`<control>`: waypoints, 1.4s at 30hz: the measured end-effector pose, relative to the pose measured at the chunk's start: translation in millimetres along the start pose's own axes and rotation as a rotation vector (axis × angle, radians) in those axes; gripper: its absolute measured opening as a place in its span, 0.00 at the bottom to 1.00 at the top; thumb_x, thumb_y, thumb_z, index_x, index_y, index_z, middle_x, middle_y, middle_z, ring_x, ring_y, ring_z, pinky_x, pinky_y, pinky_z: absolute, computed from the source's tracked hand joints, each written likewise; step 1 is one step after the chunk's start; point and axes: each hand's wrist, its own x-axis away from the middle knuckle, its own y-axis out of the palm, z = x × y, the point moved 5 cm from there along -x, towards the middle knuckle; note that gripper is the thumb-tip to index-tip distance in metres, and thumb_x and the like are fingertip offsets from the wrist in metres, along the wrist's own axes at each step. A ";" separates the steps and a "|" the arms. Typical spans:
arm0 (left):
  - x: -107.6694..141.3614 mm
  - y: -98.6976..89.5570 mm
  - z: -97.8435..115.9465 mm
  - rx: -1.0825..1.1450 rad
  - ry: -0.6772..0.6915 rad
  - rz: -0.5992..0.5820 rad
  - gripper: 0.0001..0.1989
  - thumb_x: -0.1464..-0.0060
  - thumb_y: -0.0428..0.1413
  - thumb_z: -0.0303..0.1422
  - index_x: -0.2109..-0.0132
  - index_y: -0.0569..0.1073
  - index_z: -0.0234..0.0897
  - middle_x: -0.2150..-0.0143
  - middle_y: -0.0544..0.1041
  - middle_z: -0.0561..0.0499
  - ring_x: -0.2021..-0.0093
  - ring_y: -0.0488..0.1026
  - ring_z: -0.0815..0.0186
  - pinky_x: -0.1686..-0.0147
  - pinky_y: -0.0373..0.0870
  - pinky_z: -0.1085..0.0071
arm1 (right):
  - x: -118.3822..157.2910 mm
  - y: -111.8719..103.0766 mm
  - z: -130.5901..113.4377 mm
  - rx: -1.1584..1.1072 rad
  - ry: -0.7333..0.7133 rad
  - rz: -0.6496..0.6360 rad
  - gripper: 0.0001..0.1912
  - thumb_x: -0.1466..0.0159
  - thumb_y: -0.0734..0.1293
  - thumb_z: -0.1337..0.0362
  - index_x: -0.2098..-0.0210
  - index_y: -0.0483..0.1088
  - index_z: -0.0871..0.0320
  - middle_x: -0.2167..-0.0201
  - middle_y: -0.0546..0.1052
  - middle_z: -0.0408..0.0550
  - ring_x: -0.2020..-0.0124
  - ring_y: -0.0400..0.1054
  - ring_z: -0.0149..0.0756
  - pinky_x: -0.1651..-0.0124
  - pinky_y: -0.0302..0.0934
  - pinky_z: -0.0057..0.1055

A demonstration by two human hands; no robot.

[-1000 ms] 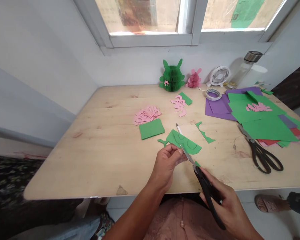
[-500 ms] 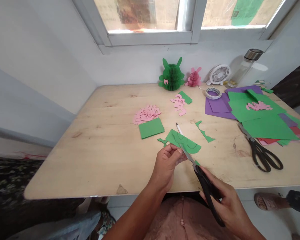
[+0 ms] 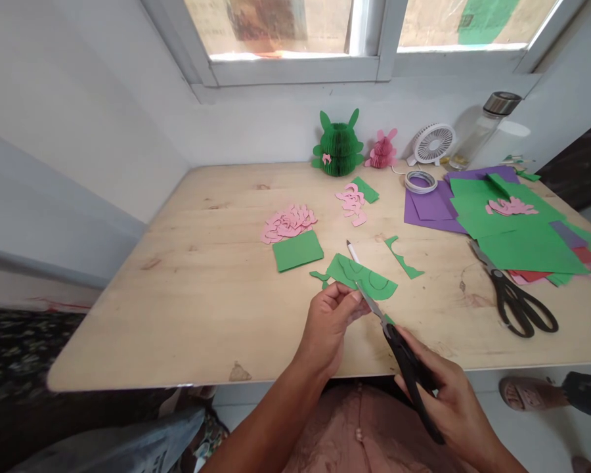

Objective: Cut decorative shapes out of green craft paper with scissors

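My left hand point(image 3: 331, 322) has its fingers pinched on the near edge of a green paper piece point(image 3: 372, 281) with curved pencil-like outlines drawn on it. In my right hand point(image 3: 446, 391) are black-handled scissors point(image 3: 408, 368), fingers around the handles. Their blades point up and left, with the tip over the paper beside my left thumb. Part of the paper is hidden behind the left fingers. A small green scrap point(image 3: 318, 276) lies just left of it, and a white pen point(image 3: 353, 251) lies behind it, partly covered.
Folded green paper point(image 3: 298, 251) and pink cut-outs point(image 3: 290, 223) lie to the left. A second pair of scissors point(image 3: 515, 299) and stacked coloured sheets point(image 3: 526, 246) lie right. Behind stand a green paper bunny point(image 3: 339, 151), pink paper bunny point(image 3: 383, 151), small fan point(image 3: 433, 143) and bottle point(image 3: 487, 131).
The camera view shifts very slightly. Both hands, the paper and the scissors keep almost the same positions.
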 end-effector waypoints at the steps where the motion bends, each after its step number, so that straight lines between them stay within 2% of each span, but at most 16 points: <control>1: 0.1 0.2 0.2 0.002 0.001 0.001 0.08 0.56 0.63 0.30 0.74 0.70 0.34 0.75 0.76 0.53 0.72 0.73 0.69 0.58 0.71 0.65 | -0.2 -0.5 -0.4 0.010 0.001 0.002 0.28 0.43 0.70 0.68 0.43 0.68 0.58 0.45 0.73 0.51 0.44 0.66 0.42 0.46 0.61 0.29; 6: -0.1 1.5 0.8 -0.001 0.003 -0.003 0.08 0.56 0.63 0.30 0.75 0.69 0.34 0.76 0.75 0.54 0.73 0.73 0.69 0.60 0.71 0.66 | -1.2 -2.8 -0.5 0.075 0.000 0.005 0.27 0.43 0.70 0.66 0.43 0.68 0.59 0.46 0.74 0.52 0.46 0.68 0.42 0.46 0.61 0.30; 15: -1.0 0.8 -0.8 -0.023 -0.012 0.004 0.09 0.57 0.63 0.32 0.73 0.70 0.34 0.73 0.77 0.51 0.70 0.74 0.66 0.58 0.70 0.63 | -0.3 -3.7 1.4 0.096 -0.036 0.007 0.27 0.43 0.69 0.67 0.43 0.69 0.57 0.46 0.73 0.50 0.46 0.68 0.42 0.46 0.61 0.30; 21: 1.9 0.4 1.5 -0.011 -0.012 0.015 0.09 0.57 0.63 0.31 0.73 0.69 0.34 0.74 0.77 0.51 0.71 0.74 0.66 0.61 0.71 0.65 | -0.6 -2.6 0.7 0.096 -0.019 -0.017 0.28 0.43 0.69 0.67 0.42 0.68 0.57 0.45 0.73 0.50 0.45 0.67 0.43 0.44 0.59 0.32; 26: 2.9 -0.5 2.1 -0.014 -0.041 0.000 0.08 0.56 0.62 0.31 0.73 0.69 0.34 0.72 0.78 0.49 0.70 0.75 0.65 0.59 0.70 0.63 | -0.2 -4.6 0.6 0.098 -0.005 -0.027 0.27 0.42 0.69 0.67 0.42 0.68 0.56 0.45 0.73 0.49 0.44 0.66 0.45 0.44 0.60 0.34; 37: 1.5 3.1 2.2 -0.017 0.000 -0.017 0.08 0.54 0.62 0.32 0.67 0.72 0.33 0.68 0.79 0.49 0.68 0.76 0.65 0.57 0.70 0.62 | -1.4 -6.2 -2.9 0.098 -0.023 -0.025 0.27 0.42 0.68 0.69 0.43 0.68 0.57 0.44 0.72 0.49 0.44 0.66 0.43 0.44 0.59 0.32; 42: 1.5 2.3 1.6 -0.005 0.012 0.000 0.09 0.55 0.63 0.32 0.68 0.72 0.34 0.69 0.79 0.50 0.69 0.76 0.66 0.58 0.70 0.64 | -3.6 -7.6 -6.0 0.102 -0.040 -0.012 0.27 0.43 0.68 0.68 0.43 0.69 0.57 0.45 0.72 0.49 0.45 0.67 0.45 0.45 0.61 0.34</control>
